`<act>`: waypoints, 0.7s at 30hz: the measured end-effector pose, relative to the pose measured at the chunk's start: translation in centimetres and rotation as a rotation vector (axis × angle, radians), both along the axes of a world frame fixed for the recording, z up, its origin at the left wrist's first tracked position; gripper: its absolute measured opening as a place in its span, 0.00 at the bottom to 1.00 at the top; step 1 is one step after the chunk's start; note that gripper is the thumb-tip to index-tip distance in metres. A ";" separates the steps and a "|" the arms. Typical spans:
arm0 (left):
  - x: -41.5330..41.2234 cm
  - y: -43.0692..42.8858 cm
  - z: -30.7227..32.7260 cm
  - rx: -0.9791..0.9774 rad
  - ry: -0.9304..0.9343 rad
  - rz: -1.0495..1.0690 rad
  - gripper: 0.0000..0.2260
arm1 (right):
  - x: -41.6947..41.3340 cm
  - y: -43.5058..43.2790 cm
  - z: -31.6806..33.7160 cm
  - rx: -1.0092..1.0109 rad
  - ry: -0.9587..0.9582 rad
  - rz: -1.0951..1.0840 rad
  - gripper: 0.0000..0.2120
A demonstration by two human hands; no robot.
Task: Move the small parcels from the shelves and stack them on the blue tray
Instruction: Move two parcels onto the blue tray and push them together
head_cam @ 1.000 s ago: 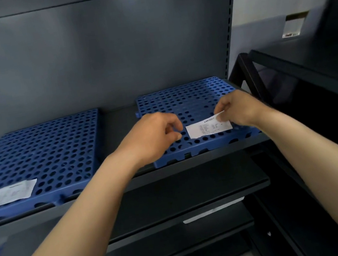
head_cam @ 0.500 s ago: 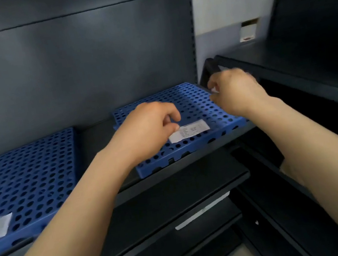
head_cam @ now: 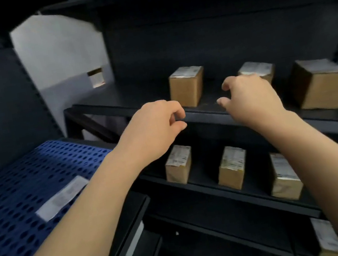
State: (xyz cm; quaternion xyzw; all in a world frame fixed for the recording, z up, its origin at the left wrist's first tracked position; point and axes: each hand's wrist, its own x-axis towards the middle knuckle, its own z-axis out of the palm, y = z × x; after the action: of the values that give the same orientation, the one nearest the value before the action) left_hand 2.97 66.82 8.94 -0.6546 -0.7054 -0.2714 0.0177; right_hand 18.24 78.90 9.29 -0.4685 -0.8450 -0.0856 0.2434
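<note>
Whereas both hands were at the label [head_cam: 62, 198] on the blue tray [head_cam: 17, 186] a moment earlier, the tray is now seen at lower left, and the left hand [head_cam: 153, 130] and right hand [head_cam: 250, 100] are held empty, fingers loosely curled, before the front edge of the upper shelf [head_cam: 203, 114]. Three upper parcels [head_cam: 187, 86] are spaced well apart there, and three lower parcels [head_cam: 178, 164] are set likewise near the front edge of the lower shelf [head_cam: 207, 190].

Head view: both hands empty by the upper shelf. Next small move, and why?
Probably reach the right hand forward onto the middle parcel behind it; its fingers are spread and nearest that box, and the blue tray shows no parcels yet.
</note>
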 end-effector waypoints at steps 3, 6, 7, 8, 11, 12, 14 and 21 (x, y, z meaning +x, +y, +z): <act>3.1 3.0 -0.1 0.005 -0.005 -0.107 0.06 | 4.6 1.3 0.2 -0.025 0.041 -0.116 0.15; 6.4 6.1 0.0 -0.001 0.026 -0.171 0.06 | 8.8 2.8 0.5 -0.022 0.081 -0.201 0.15; 7.5 7.2 0.0 -0.002 0.032 -0.183 0.06 | 10.1 3.3 0.6 -0.022 0.094 -0.225 0.15; 8.5 8.3 0.0 -0.002 0.032 -0.191 0.07 | 11.3 3.9 0.7 -0.023 0.103 -0.246 0.15; 11.6 11.4 0.1 0.008 0.033 -0.201 0.07 | 14.8 6.0 0.8 -0.037 0.122 -0.290 0.16; 12.6 12.4 0.1 0.010 0.036 -0.204 0.07 | 15.8 6.7 0.8 -0.042 0.127 -0.298 0.16; 14.6 14.2 -0.1 0.004 0.038 -0.209 0.08 | 17.8 8.1 0.7 -0.053 0.136 -0.315 0.16; 17.1 19.0 -0.7 0.075 0.102 -0.031 0.13 | 20.3 11.9 -0.1 -0.135 0.147 -0.329 0.25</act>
State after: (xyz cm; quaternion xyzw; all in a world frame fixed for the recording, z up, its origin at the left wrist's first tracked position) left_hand 20.11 85.83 8.25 -0.6774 -0.6826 -0.2641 0.0740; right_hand 38.52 90.81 9.15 -0.6204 -0.7408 -0.0329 0.2555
